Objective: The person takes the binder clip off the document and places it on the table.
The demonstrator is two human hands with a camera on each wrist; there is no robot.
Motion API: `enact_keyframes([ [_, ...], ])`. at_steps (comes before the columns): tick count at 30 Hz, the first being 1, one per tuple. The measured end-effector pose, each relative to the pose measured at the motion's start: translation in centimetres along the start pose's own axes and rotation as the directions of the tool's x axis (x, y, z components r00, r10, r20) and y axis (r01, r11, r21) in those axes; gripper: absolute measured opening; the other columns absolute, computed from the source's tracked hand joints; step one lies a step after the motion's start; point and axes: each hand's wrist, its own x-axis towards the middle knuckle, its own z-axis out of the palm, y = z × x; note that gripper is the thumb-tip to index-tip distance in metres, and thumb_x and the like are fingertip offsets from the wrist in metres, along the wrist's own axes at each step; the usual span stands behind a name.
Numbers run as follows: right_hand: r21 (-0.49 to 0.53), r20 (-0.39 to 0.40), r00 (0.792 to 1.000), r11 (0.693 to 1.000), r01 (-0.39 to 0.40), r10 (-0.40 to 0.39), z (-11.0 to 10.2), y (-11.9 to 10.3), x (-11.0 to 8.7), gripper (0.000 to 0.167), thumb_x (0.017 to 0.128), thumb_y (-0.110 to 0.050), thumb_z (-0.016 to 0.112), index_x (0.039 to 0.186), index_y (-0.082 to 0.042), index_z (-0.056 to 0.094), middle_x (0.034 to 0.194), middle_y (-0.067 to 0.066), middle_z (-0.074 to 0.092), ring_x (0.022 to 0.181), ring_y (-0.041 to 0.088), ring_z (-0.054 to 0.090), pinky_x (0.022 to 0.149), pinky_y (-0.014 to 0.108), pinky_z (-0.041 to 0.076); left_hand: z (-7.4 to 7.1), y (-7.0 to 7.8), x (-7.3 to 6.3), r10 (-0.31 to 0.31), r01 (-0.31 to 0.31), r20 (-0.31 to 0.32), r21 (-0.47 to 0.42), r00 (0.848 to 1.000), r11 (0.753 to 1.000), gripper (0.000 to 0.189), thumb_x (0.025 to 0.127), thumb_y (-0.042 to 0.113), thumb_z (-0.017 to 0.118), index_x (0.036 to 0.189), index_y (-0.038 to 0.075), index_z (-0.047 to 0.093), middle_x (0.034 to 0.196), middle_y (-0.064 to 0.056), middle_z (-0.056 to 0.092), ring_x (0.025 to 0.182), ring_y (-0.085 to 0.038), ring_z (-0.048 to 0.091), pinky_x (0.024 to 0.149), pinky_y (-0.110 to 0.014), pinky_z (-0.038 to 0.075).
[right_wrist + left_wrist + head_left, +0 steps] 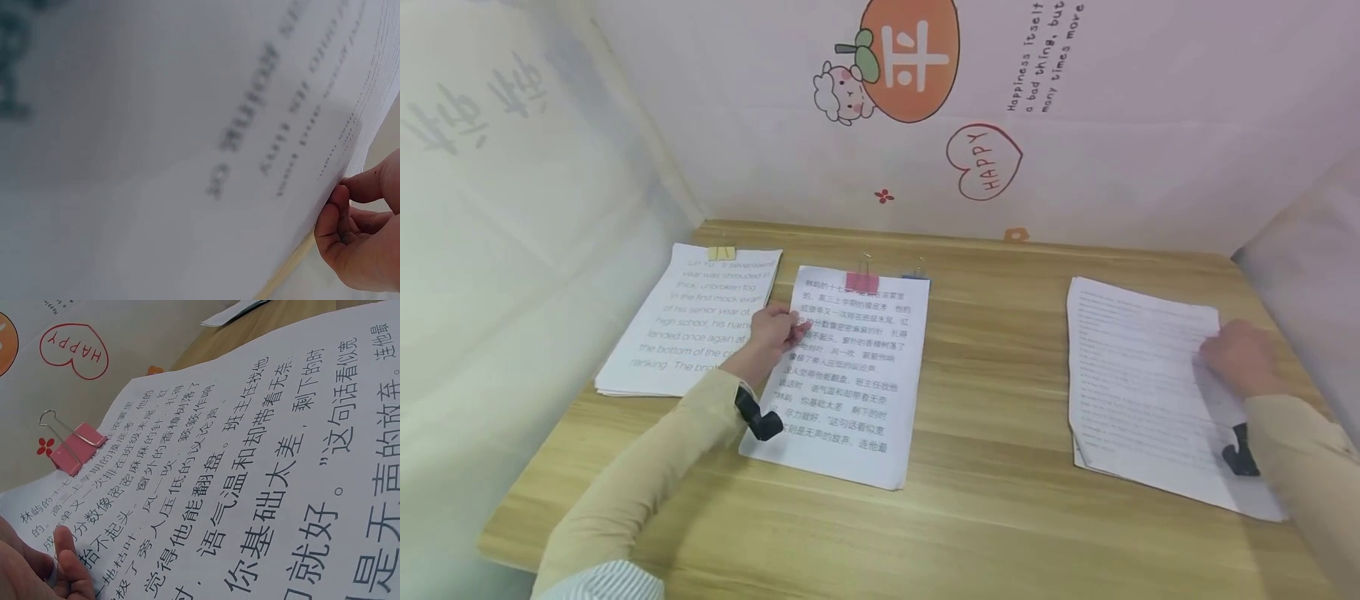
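My left hand (772, 332) holds the left edge of the middle paper stack (857, 392), which is printed with large Chinese text. A pink binder clip (862, 282) grips this stack's top edge, its wire handles standing up. In the left wrist view, curled fingertips (72, 565) lie on the page near the clip. Over to the right, my right hand (1243, 358) pinches the right edge of another paper stack (1138, 383), covered in small printed lines. The right wrist view shows thumb and fingers together at that paper's edge, with blurred English print close to the camera.
Farther left lies a paper stack (692, 325) with large English text and a yellow binder clip (721, 252). A blue clip (917, 272) shows behind the middle stack's top right corner. The wooden table (992, 400) meets a printed white cloth (1150, 167) at the back.
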Motion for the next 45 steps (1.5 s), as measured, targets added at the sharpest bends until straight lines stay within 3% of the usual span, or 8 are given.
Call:
enact_keyframes([
  [4,0.002,-0.036,0.998,0.998,0.059,-0.059,-0.1,0.0,0.0,0.03,0.085,-0.008,0.04,0.071,0.016,0.052,0.066,0.026,0.052,0.06,0.035,0.048,0.048,0.033,0.033,0.6,-0.2,-0.2,0.002,-0.002,0.018,0.005,1.0,1.0,0.033,0.099,0.008,0.044,0.131,-0.001,0.045,0.097,-0.007,0.052,0.071,-0.006,0.058,0.061,-0.015,0.046],
  [8,0.038,-0.068,0.997,0.998,0.045,-0.042,0.3,-0.4,0.0,0.031,0.085,-0.008,0.04,0.082,0.021,0.051,0.074,0.032,0.053,0.063,0.039,0.05,0.047,0.038,0.039,1.2,-0.3,-0.6,0.003,-0.003,0.03,0.005,1.0,1.0,0.033,0.099,0.008,0.044,0.13,-0.002,0.047,0.099,-0.008,0.053,0.074,-0.007,0.058,0.061,-0.015,0.045],
  [11,0.061,-0.077,0.996,0.997,0.037,-0.033,0.7,-1.1,-0.1,0.04,0.087,-0.01,0.038,0.103,0.027,0.044,0.095,0.042,0.049,0.081,0.053,0.05,0.063,0.054,0.043,1.7,-0.4,-0.8,-0.008,0.008,0.03,-0.015,1.0,1.0,0.031,0.099,0.007,0.045,0.128,-0.002,0.049,0.098,-0.009,0.055,0.074,-0.008,0.058,0.061,-0.015,0.046],
  [13,0.071,-0.08,0.996,0.996,0.044,-0.038,1.1,-2.0,-0.2,0.045,0.089,-0.011,0.037,0.112,0.027,0.041,0.106,0.045,0.046,0.093,0.059,0.046,0.076,0.062,0.039,2.0,-0.5,-0.9,-0.012,0.013,0.034,-0.026,0.999,1.0,0.031,0.098,0.006,0.046,0.128,-0.002,0.05,0.098,-0.01,0.056,0.075,-0.008,0.058,0.061,-0.015,0.045],
  [15,0.075,-0.086,0.995,0.996,0.057,-0.051,1.3,-3.0,-0.4,0.046,0.091,-0.013,0.036,0.116,0.025,0.04,0.11,0.045,0.046,0.099,0.06,0.044,0.081,0.066,0.034,2.3,-0.6,-1.0,-0.017,0.018,0.034,-0.039,0.999,0.999,0.029,0.097,0.004,0.046,0.125,-0.001,0.052,0.097,-0.01,0.056,0.075,-0.009,0.058,0.061,-0.015,0.045],
  [21,0.122,-0.156,0.982,0.985,0.122,-0.103,2.2,-7.0,-0.3,0.04,0.089,-0.009,0.041,0.111,0.024,0.045,0.102,0.043,0.051,0.094,0.057,0.049,0.079,0.064,0.039,2.7,-0.7,-1.3,-0.027,0.03,0.039,-0.08,0.999,0.996,0.025,0.096,0.001,0.046,0.12,0.0,0.052,0.096,-0.009,0.054,0.078,-0.01,0.056,0.064,-0.016,0.046],
  [33,0.163,-0.139,0.963,0.954,0.253,-0.232,4.9,-13.2,-1.4,0.034,0.087,-0.007,0.048,0.106,0.021,0.051,0.091,0.035,0.058,0.082,0.045,0.057,0.069,0.051,0.047,3.4,-0.9,-2.0,-0.038,0.043,0.064,-0.083,0.997,0.996,0.033,0.096,0.002,0.045,0.129,0.0,0.048,0.099,-0.009,0.053,0.08,-0.01,0.056,0.066,-0.016,0.046],
  [45,0.188,-0.118,0.956,0.94,0.286,-0.267,6.0,-16.2,-1.8,0.031,0.087,-0.005,0.047,0.108,0.018,0.053,0.092,0.032,0.059,0.08,0.04,0.058,0.069,0.048,0.05,4.0,-1.3,-1.5,-0.018,0.025,0.062,-0.102,0.998,0.995,0.024,0.095,0.003,0.047,0.119,0.0,0.053,0.095,-0.008,0.056,0.074,-0.008,0.058,0.058,-0.014,0.044],
])
